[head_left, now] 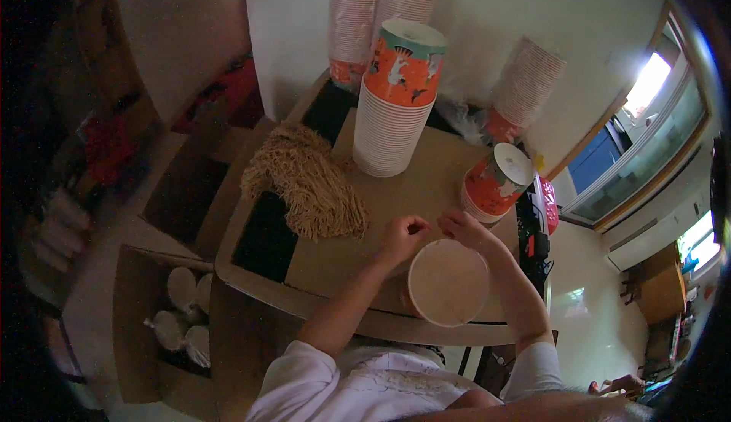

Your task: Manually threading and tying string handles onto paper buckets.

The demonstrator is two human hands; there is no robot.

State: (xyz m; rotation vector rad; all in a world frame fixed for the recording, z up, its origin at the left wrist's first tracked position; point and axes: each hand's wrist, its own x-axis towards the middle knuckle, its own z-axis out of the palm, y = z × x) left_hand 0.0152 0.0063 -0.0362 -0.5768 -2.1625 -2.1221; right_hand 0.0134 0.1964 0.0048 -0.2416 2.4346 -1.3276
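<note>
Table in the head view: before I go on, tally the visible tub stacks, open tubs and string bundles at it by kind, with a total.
Plastic-wrapped paper-tub stacks: 3
Unwrapped paper-tub stacks: 2
Open paper tub: 1
Tan string bundle: 1
Total: 7

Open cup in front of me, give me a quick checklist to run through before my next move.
1. Cup mouth uncovered: ok, it faces the camera.
2. Cup well back from the table edge: not ok, it appears right at the near edge.
3. Left hand and right hand near the far rim: ok.
4. Cord between the fingertips: cannot tell, too small to make out.
5. Cord pile on the table: ok, left of the hands.
6. Tall stack standing: ok, beyond the hands.
</note>
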